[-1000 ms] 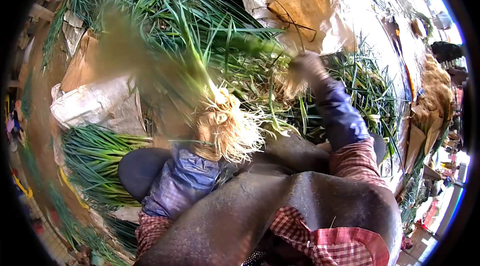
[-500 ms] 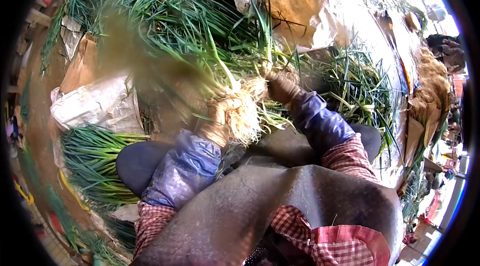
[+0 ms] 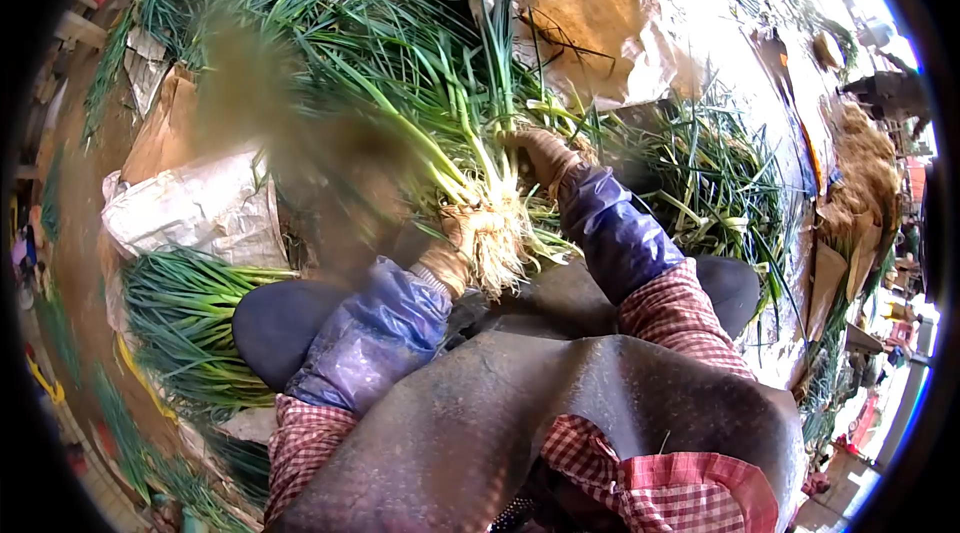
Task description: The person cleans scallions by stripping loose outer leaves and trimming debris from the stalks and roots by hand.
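My left hand (image 3: pixel 462 241), in a tan glove, is closed around the root end of a bunch of green onions (image 3: pixel 478 148). Pale, stringy roots (image 3: pixel 503 258) hang down beside its fingers. The gloved fingers of my right hand (image 3: pixel 545 155) are curled against the bunch's stalks, just above the roots; their tips are partly hidden. Behind both hands spreads a big heap of loose green onions (image 3: pixel 370 18). A tied-looking, tidy bundle (image 3: pixel 200 323) of green onions lies by my left knee.
Right of my hands lies another leafy pile (image 3: pixel 715 168). A torn brown and white paper sack (image 3: pixel 600 23) is beyond it, and a folded white sack (image 3: pixel 200 213) rests at left. A dark apron (image 3: pixel 560 383) covers my lap. A blurred smear hides part of the upper left.
My right hand has moved left, bringing a stalk up against the bunch in my left hand. The bunch now stands more upright with more stalks showing; my left hand has shifted slightly right.
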`<action>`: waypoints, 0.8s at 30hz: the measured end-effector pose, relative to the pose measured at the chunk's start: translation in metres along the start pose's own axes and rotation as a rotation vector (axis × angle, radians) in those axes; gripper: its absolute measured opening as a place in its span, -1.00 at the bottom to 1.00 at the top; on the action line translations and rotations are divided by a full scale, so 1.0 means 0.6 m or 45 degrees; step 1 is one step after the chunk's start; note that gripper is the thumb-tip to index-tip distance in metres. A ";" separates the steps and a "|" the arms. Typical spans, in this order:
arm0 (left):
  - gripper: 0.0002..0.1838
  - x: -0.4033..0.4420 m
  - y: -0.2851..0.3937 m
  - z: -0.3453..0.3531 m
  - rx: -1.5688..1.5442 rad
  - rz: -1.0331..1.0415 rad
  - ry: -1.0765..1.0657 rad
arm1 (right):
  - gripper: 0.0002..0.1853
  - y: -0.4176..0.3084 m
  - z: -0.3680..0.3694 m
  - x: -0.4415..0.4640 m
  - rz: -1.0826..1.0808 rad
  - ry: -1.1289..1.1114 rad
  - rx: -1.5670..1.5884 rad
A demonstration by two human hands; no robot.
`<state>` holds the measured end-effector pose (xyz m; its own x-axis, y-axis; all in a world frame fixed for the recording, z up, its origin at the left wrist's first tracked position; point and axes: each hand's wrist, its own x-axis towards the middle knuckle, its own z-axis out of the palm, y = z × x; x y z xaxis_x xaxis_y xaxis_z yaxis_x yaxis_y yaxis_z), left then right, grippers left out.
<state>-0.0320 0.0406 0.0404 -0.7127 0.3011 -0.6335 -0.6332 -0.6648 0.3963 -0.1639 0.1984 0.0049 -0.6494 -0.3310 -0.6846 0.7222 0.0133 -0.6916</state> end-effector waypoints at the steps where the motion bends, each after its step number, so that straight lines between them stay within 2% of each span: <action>1: -0.70 -0.013 0.005 0.013 -0.068 0.066 -0.036 | -0.79 0.003 0.006 0.003 -0.042 -0.009 -0.034; 3: -0.70 -0.007 0.005 0.000 0.123 0.182 -0.011 | -0.80 0.021 -0.012 0.010 -0.254 -0.240 0.303; 4: -0.69 0.004 -0.001 -0.008 0.089 0.214 -0.089 | -0.82 0.019 -0.001 -0.005 -0.226 -0.201 0.479; 5: -0.67 0.021 -0.008 -0.029 -0.064 0.073 -0.207 | -0.84 0.011 0.017 -0.033 -0.199 -0.153 0.659; 6: -0.66 -0.005 0.009 -0.007 -0.127 0.044 -0.290 | -0.82 0.002 0.028 -0.056 -0.231 -0.175 0.670; 7: -0.65 -0.032 0.027 0.017 -0.187 0.015 -0.372 | -0.79 0.010 0.015 -0.048 -0.244 -0.202 0.626; 9: -0.58 -0.002 0.007 -0.008 -0.212 0.018 -0.320 | -0.76 0.009 0.008 -0.030 -0.288 -0.095 0.558; 11: -0.59 0.004 0.000 -0.011 -0.080 0.180 -0.151 | -0.82 -0.017 -0.025 -0.004 -0.128 -0.199 0.492; 12: -0.59 0.007 0.002 -0.005 0.034 0.311 -0.125 | -0.84 -0.020 -0.017 0.004 -0.157 0.054 0.445; 13: -0.59 0.004 0.003 -0.001 0.033 0.312 -0.129 | -0.82 -0.024 -0.019 -0.001 -0.111 0.156 0.369; 15: -0.60 -0.003 0.008 0.003 -0.096 0.248 -0.126 | -0.79 -0.020 -0.018 -0.014 -0.333 0.338 -0.228; 16: -0.63 0.001 0.004 -0.002 -0.133 0.235 -0.141 | -0.81 -0.015 -0.013 -0.018 -0.380 0.417 -0.022; 17: -0.63 -0.003 0.007 0.001 -0.140 0.240 -0.141 | -0.81 -0.012 -0.006 -0.024 -0.380 0.414 -0.029; 19: -0.65 -0.011 0.013 0.008 -0.021 0.360 -0.033 | -0.85 -0.003 0.003 -0.039 -0.565 0.488 0.044; 20: -0.65 -0.017 0.016 0.008 -0.099 0.263 0.003 | -0.86 -0.001 0.002 -0.051 -0.582 0.525 -0.165; 21: -0.65 -0.004 0.010 -0.005 -0.090 0.292 -0.039 | -0.82 -0.013 0.020 -0.084 -0.482 0.427 0.022; 24: -0.65 -0.003 0.010 -0.001 -0.117 0.387 0.045 | -0.88 -0.007 0.029 -0.119 -0.681 0.289 -0.011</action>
<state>-0.0341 0.0354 0.0434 -0.8532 0.0564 -0.5185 -0.3617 -0.7802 0.5104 -0.1166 0.2054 0.0608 -0.9589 -0.0833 -0.2714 0.2786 -0.0923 -0.9560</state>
